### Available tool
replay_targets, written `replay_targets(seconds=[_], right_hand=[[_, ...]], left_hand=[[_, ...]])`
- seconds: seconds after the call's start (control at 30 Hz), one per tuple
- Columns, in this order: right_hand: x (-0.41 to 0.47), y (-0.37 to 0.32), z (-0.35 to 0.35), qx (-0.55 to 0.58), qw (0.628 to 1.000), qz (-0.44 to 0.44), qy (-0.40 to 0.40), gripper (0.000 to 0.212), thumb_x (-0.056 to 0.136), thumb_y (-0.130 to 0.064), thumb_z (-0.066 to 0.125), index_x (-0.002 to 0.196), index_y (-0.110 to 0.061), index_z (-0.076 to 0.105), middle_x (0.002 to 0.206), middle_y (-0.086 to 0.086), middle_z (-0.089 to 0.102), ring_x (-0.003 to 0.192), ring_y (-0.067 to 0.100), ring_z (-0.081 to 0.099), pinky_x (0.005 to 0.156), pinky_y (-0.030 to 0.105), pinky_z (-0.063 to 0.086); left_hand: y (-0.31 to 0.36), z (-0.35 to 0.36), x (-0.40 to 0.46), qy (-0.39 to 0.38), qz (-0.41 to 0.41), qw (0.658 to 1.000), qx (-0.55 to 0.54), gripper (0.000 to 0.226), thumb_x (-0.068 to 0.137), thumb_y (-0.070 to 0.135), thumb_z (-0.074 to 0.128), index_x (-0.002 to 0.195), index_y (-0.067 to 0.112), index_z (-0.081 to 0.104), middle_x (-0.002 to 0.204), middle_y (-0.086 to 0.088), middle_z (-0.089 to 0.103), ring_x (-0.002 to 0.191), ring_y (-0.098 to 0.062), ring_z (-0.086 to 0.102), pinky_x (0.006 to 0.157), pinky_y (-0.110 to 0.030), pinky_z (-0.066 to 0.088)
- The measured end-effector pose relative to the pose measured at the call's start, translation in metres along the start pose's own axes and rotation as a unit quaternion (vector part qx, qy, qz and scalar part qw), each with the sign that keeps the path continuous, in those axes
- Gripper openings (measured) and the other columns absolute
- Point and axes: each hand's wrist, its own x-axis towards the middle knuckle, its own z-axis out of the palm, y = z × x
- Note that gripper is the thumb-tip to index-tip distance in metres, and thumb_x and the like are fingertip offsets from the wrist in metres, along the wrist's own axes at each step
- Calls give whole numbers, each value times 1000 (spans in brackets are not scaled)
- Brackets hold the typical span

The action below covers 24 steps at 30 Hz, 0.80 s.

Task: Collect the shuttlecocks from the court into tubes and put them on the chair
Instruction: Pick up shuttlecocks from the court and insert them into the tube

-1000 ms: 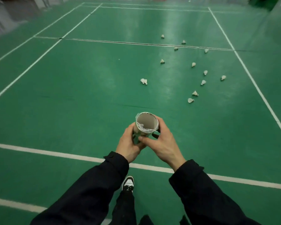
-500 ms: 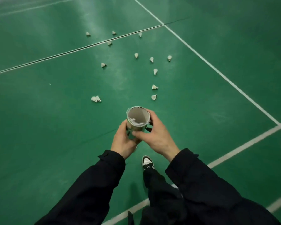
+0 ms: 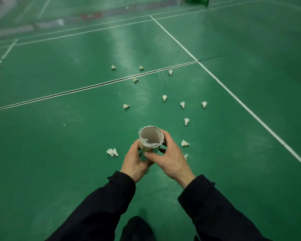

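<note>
tube [image 3: 150,142] is gripped in both hands, left hand [image 3: 135,160] low, right hand [image 3: 170,158] beside the rim, mouth up, and the closest shuttlecocks [image 3: 112,152] lie on the floor just left, cork ends toward the feet.

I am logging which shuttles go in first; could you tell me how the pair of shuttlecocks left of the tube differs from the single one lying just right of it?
The pair of shuttlecocks lie touching; the single shuttlecock lies alone. The pair's corks point toward the person, the single's points right. All are white and lie on the court.
</note>
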Motion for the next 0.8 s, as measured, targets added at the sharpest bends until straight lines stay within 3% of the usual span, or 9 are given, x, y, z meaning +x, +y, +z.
replay_targets(seconds=[0.1,0.17,0.3,0.37,0.53,0.67,0.8], right_hand=[[88,4,-2,0,1000,-6,-2,69,79,-26,85,137,-40,50,127,-24,63,120,-9,54,102,20,45],[150,7,-5,-5,1000,-10,-2,70,79,-27,85,138,-39,49,128,-24,62,120,-9,54,104,24,46],[275,8,-21,-10,1000,-9,27,69,78,-24,85,138,-35,51,126,-23,64,118,-8,56,99,20,45],[331,6,-37,-12,999,-13,42,69,78,-24,86,138,-34,52,126,-21,65,119,-6,57,98,18,44],[460,10,-83,-6,998,7,68,73,77,-20,88,139,-32,51,125,-22,64,117,-9,57,93,7,41],[569,31,-122,2,996,27,80,78,73,-24,92,136,-36,48,123,-25,62,115,-10,56,94,8,42],[685,50,-165,-6,997,21,73,68,72,-29,93,126,-37,53,118,-23,65,110,-5,61,93,17,48]], left_hand=[[-1,-19,86,4,4,1000,7,71,65,42,78,129,43,48,135,5,62,122,-12,60,103,-27,48],[-3,-28,147,8,9,1000,10,72,64,46,77,130,42,49,135,5,62,122,-13,59,104,-30,48],[3,-40,278,1,15,1000,2,63,78,17,83,133,27,54,129,2,65,112,-5,61,86,-8,47],[16,-41,340,-12,26,1000,1,62,82,6,82,133,28,52,128,3,65,112,-1,59,85,-2,43],[48,-30,482,-44,29,998,19,62,83,2,79,134,22,51,125,2,63,110,-11,61,87,-2,42],[54,-8,602,-68,30,997,27,70,71,21,77,135,29,48,133,-3,60,118,-17,59,98,-22,50],[59,13,724,-52,-2,998,32,76,77,3,83,142,21,47,140,-5,55,128,-19,55,101,-12,41]])
